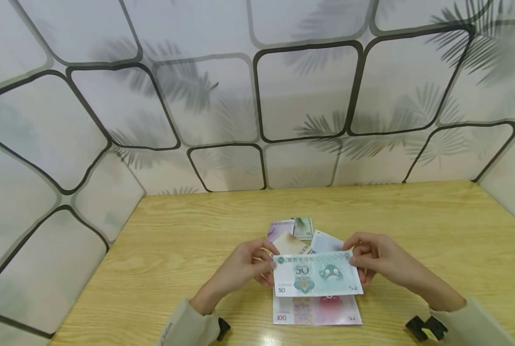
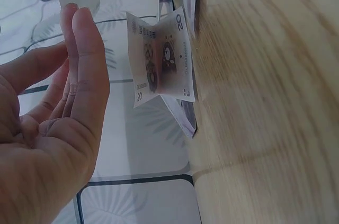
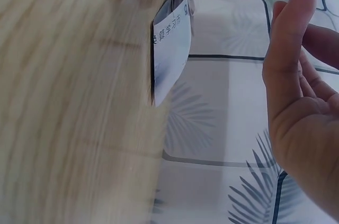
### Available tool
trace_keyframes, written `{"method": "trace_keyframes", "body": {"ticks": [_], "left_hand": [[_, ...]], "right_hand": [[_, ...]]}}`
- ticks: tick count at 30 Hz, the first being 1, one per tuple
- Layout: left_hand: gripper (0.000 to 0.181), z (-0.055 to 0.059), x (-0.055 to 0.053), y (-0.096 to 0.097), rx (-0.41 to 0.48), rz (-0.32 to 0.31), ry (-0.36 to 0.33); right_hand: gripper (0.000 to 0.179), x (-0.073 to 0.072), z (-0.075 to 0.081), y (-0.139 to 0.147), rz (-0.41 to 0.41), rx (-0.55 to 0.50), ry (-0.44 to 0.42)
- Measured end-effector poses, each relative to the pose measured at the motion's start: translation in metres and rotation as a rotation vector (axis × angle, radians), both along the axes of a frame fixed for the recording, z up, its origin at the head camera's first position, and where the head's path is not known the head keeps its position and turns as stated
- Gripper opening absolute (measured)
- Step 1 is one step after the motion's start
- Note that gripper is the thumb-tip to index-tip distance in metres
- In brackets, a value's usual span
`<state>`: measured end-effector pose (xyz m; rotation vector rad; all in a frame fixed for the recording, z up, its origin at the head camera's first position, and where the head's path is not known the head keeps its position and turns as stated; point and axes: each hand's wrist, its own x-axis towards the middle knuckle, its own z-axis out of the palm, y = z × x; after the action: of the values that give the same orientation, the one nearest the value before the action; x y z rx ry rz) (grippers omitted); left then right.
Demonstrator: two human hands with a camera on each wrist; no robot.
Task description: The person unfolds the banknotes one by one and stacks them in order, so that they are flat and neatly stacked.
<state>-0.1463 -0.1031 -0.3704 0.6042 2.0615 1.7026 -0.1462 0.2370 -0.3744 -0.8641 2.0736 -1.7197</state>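
the table (image 1: 175, 250) carries at least five loose notes (image 1: 289, 244), about midway between its left and right edges; the work looks unfinished, these laid but not squared, one held up. the left hand (image 1: 250, 262) and right hand (image 1: 378, 257) each pinch a short end of that 50 note (image 1: 318, 274), above the table; its long axis runs roughly along the far edge, numerals upright in the head view. the 100 note (image 1: 318, 312) lies partly hidden below; the 2 note (image 1: 303, 228) lies toward the far edge.
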Motion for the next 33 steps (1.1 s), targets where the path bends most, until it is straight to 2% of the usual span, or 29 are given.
{"method": "trace_keyframes", "body": {"ticks": [12, 22, 25, 28, 31, 33], "left_hand": [[0.012, -0.004, 0.004, -0.001, -0.077, -0.035, -0.052], [0.006, -0.008, 0.005, 0.003, -0.168, -0.059, 0.003], [0.007, -0.009, 0.006, 0.005, -0.230, -0.058, 0.038], [0.009, -0.009, 0.006, 0.006, -0.304, -0.065, 0.104], [0.009, -0.010, 0.007, 0.006, -0.388, -0.061, 0.192], [0.010, -0.010, 0.007, 0.006, -0.432, -0.055, 0.233]], "right_hand": [[0.011, 0.001, -0.009, 0.002, 0.087, 0.049, -0.025], [0.005, 0.003, -0.013, -0.003, 0.063, 0.169, -0.026], [0.004, 0.003, -0.014, -0.005, 0.069, 0.201, -0.022], [0.002, 0.005, -0.016, -0.007, 0.067, 0.240, 0.000], [0.005, 0.007, -0.018, -0.010, 0.032, 0.313, 0.094], [0.006, 0.008, -0.018, -0.012, -0.002, 0.371, 0.190]]}}
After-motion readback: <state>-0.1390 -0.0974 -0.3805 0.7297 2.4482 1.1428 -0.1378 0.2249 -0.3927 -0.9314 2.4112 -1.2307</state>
